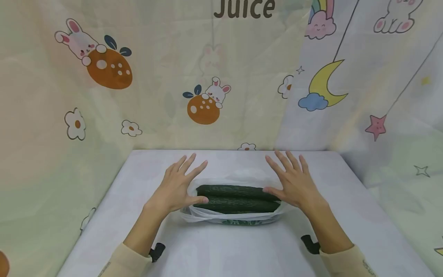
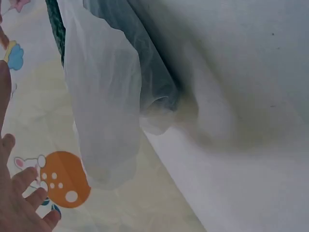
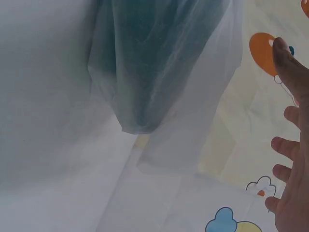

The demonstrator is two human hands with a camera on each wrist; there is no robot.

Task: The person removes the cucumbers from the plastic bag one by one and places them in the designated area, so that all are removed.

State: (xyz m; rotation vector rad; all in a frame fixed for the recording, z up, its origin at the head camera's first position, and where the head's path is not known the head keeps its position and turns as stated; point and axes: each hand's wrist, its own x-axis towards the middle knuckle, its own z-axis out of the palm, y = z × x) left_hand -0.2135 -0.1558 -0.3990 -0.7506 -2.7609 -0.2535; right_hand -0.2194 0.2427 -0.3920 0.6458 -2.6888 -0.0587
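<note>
Cucumbers (image 1: 238, 206) were super dark green, bag (image 1: 207, 217) was milky white with green print (image 1: 242, 222), backdrop (image 1: 162, 57) cream with cartoon bunnies (image 1: 215, 93).

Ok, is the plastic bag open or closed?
The bag is open: its top gapes in the head view, exposing two cucumbers inside.

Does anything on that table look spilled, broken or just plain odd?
Nothing stands out. The two cucumbers lie side by side in the open plastic bag on the white table, with no spill or damage showing. Their undersides are hidden, so I can't judge those.
</note>
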